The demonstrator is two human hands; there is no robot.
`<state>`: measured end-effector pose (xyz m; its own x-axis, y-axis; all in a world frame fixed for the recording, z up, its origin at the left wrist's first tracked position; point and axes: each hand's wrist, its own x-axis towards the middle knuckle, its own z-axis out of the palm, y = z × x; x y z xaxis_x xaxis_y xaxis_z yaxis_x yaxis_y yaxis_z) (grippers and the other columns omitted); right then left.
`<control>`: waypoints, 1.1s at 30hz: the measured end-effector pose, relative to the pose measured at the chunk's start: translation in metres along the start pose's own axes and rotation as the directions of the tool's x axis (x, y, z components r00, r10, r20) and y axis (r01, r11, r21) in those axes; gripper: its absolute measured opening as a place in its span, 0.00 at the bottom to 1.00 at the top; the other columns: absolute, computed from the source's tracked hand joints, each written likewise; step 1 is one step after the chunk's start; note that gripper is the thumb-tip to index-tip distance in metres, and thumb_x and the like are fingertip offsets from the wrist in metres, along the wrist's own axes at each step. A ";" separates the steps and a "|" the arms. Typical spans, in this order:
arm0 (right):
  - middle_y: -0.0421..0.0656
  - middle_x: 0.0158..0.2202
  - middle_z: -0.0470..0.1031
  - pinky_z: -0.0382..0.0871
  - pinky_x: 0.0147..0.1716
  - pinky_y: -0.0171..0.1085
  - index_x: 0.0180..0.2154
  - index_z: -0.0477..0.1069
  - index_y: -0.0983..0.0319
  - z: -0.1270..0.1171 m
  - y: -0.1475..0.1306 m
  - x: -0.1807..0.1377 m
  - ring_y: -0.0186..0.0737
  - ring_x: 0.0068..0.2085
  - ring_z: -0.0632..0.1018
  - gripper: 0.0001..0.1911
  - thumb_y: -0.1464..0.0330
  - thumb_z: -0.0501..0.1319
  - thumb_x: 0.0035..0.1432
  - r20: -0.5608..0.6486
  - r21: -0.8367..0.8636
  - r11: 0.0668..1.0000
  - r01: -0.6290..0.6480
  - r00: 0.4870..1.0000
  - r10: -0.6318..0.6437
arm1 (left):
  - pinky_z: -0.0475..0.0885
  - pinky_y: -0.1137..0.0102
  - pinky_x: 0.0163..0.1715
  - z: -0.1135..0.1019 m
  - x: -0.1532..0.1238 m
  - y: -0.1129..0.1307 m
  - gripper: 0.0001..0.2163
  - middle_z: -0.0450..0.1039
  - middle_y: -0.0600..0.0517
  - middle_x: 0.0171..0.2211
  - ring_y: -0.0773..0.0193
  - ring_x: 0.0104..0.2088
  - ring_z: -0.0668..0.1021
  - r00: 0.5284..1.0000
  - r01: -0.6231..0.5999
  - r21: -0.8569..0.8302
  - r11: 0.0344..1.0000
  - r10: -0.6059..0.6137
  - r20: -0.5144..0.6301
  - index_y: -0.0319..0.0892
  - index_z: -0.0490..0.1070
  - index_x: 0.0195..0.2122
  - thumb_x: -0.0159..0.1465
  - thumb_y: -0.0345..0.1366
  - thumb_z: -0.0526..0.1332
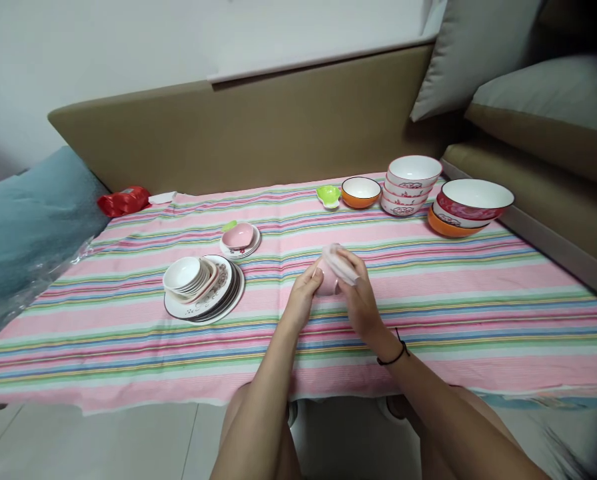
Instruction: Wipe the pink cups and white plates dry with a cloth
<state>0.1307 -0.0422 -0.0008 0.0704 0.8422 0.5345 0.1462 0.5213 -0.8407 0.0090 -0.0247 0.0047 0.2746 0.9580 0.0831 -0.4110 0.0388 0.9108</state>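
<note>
Above the striped cloth, my left hand (307,285) is closed on the side of a small pink bowl (327,281), thumb on its near surface. My right hand (357,283) grips a white tissue (342,265) and presses it over the bowl's upper right side. The fingers and the tissue hide much of the bowl. To the left, a pink heart-shaped bowl (238,236) sits on a few small white plates (255,248). Nearer me on that side, several small white bowls (182,274) rest on a stack of larger plates (222,303).
At the back are a green leaf-shaped dish (329,196) and an orange bowl (361,192). Stacked bowls (411,183) and another bowl stack (471,205) stand at the right. A red package (124,201) lies far left by a blue cushion (38,220). A sofa back (258,140) borders the cloth.
</note>
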 end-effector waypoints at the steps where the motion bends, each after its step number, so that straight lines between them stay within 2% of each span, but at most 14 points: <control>1: 0.45 0.61 0.63 0.52 0.65 0.51 0.58 0.64 0.56 0.000 0.000 0.000 0.48 0.64 0.61 0.22 0.66 0.52 0.63 0.049 -0.027 0.998 0.048 0.998 -0.047 | 0.60 0.63 0.59 0.000 0.000 0.001 0.19 0.74 0.50 0.52 0.54 0.58 0.70 1.000 -0.009 0.000 1.000 0.009 0.002 0.45 0.75 0.51 0.61 0.46 0.62; 3: 0.44 0.60 0.65 0.51 0.65 0.51 0.57 0.66 0.55 0.000 0.000 0.002 0.48 0.64 0.61 0.21 0.65 0.53 0.63 0.068 -0.028 0.997 0.067 0.996 -0.065 | 0.59 0.63 0.60 -0.001 -0.002 0.002 0.19 0.74 0.49 0.53 0.54 0.58 0.69 1.000 -0.007 -0.022 1.000 0.007 0.008 0.45 0.74 0.51 0.61 0.46 0.63; 6: 0.45 0.61 0.63 0.53 0.64 0.50 0.60 0.62 0.57 0.000 0.001 0.005 0.46 0.63 0.63 0.23 0.66 0.50 0.64 -0.073 0.085 0.992 -0.098 0.992 0.104 | 0.61 0.62 0.58 -0.002 -0.003 0.003 0.21 0.74 0.47 0.53 0.52 0.57 0.70 0.999 0.029 -0.053 0.998 -0.028 0.016 0.44 0.74 0.52 0.60 0.47 0.63; 8: 0.44 0.63 0.61 0.52 0.65 0.50 0.62 0.58 0.57 0.000 0.001 0.006 0.45 0.63 0.63 0.24 0.66 0.50 0.65 -0.105 0.123 0.982 -0.147 0.982 0.160 | 0.61 0.61 0.58 -0.003 -0.003 0.004 0.22 0.73 0.47 0.53 0.51 0.57 0.70 0.999 0.035 -0.035 0.999 -0.035 0.025 0.43 0.73 0.53 0.60 0.47 0.63; 12: 0.40 0.65 0.57 0.44 0.67 0.50 0.59 0.64 0.54 -0.004 0.003 0.005 0.47 0.67 0.55 0.23 0.65 0.53 0.63 0.075 0.000 1.000 0.029 0.997 -0.029 | 0.61 0.61 0.58 -0.005 -0.002 0.004 0.21 0.73 0.48 0.53 0.51 0.57 0.70 0.998 0.014 0.045 0.999 -0.017 0.060 0.43 0.72 0.55 0.63 0.46 0.60; 14: 0.39 0.65 0.57 0.41 0.68 0.51 0.59 0.65 0.54 -0.006 0.005 0.006 0.47 0.68 0.52 0.22 0.65 0.53 0.63 0.097 -0.012 0.999 0.039 0.995 -0.038 | 0.61 0.61 0.58 -0.005 -0.002 0.004 0.20 0.73 0.49 0.53 0.51 0.56 0.70 0.995 0.012 0.080 0.997 -0.019 0.094 0.43 0.72 0.54 0.63 0.45 0.60; 17: 0.41 0.64 0.61 0.48 0.66 0.50 0.59 0.64 0.56 -0.007 0.009 0.010 0.45 0.65 0.59 0.22 0.66 0.50 0.64 -0.013 0.105 0.985 -0.138 0.990 0.140 | 0.61 0.61 0.57 -0.004 -0.003 0.006 0.20 0.75 0.49 0.51 0.51 0.55 0.72 0.990 0.040 0.139 0.990 -0.058 0.125 0.43 0.73 0.53 0.63 0.45 0.60; 19: 0.43 0.60 0.65 0.53 0.64 0.49 0.56 0.67 0.58 -0.008 0.012 0.013 0.45 0.62 0.64 0.21 0.67 0.48 0.64 -0.037 0.149 0.966 -0.210 0.975 0.217 | 0.63 0.61 0.56 -0.003 -0.004 0.007 0.20 0.76 0.48 0.48 0.51 0.52 0.73 0.989 0.061 0.185 0.981 -0.084 0.120 0.42 0.75 0.51 0.62 0.47 0.60; 21: 0.44 0.57 0.68 0.57 0.62 0.49 0.52 0.71 0.58 -0.010 0.012 0.014 0.45 0.59 0.67 0.20 0.67 0.48 0.63 -0.032 0.117 0.974 -0.194 0.980 0.199 | 0.64 0.63 0.53 -0.002 -0.004 0.008 0.19 0.77 0.48 0.44 0.52 0.48 0.75 0.988 0.067 0.222 0.973 -0.095 0.118 0.41 0.76 0.48 0.61 0.47 0.60; 25: 0.43 0.52 0.71 0.55 0.62 0.50 0.47 0.74 0.55 -0.013 0.008 0.012 0.46 0.57 0.67 0.16 0.66 0.52 0.61 0.079 -0.036 0.999 -0.016 0.997 0.019 | 0.67 0.67 0.46 -0.002 -0.002 0.005 0.17 0.77 0.50 0.36 0.58 0.39 0.75 0.992 0.052 0.287 0.956 -0.083 0.097 0.39 0.78 0.36 0.61 0.49 0.61; 27: 0.43 0.50 0.72 0.55 0.62 0.50 0.46 0.75 0.55 -0.012 0.009 0.013 0.47 0.56 0.68 0.15 0.65 0.53 0.61 0.077 -0.047 0.999 -0.005 0.997 0.009 | 0.68 0.68 0.43 -0.002 -0.002 0.004 0.17 0.76 0.50 0.33 0.60 0.36 0.74 0.994 0.049 0.306 0.951 -0.077 0.079 0.39 0.78 0.34 0.61 0.49 0.61; 29: 0.44 0.49 0.73 0.58 0.59 0.50 0.45 0.75 0.57 -0.011 0.015 0.014 0.47 0.54 0.70 0.15 0.64 0.52 0.61 -0.031 0.032 0.991 -0.131 0.991 0.132 | 0.67 0.69 0.42 -0.002 -0.003 0.005 0.17 0.76 0.50 0.34 0.60 0.36 0.74 0.994 0.050 0.298 0.953 -0.076 0.077 0.39 0.78 0.36 0.61 0.49 0.60; 31: 0.45 0.47 0.74 0.61 0.57 0.51 0.43 0.74 0.60 -0.011 0.023 0.017 0.48 0.52 0.72 0.16 0.62 0.51 0.61 -0.131 0.168 0.938 -0.304 0.936 0.327 | 0.67 0.69 0.43 -0.001 -0.005 0.007 0.18 0.76 0.50 0.35 0.60 0.37 0.74 0.995 0.044 0.282 0.959 -0.069 0.077 0.40 0.78 0.39 0.61 0.49 0.60; 33: 0.46 0.45 0.76 0.62 0.56 0.51 0.42 0.74 0.61 -0.011 0.027 0.018 0.48 0.51 0.73 0.17 0.62 0.51 0.60 -0.160 0.255 0.884 -0.392 0.884 0.438 | 0.67 0.69 0.43 -0.001 -0.005 0.009 0.18 0.76 0.50 0.35 0.59 0.38 0.74 0.995 0.045 0.268 0.962 -0.066 0.070 0.40 0.78 0.40 0.61 0.50 0.60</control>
<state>0.1466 -0.0138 -0.0131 0.2841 0.9515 0.1180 -0.1495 0.1655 -0.9748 0.0026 -0.0290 0.0119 0.3618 0.9309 0.0506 -0.1497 0.0044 0.9887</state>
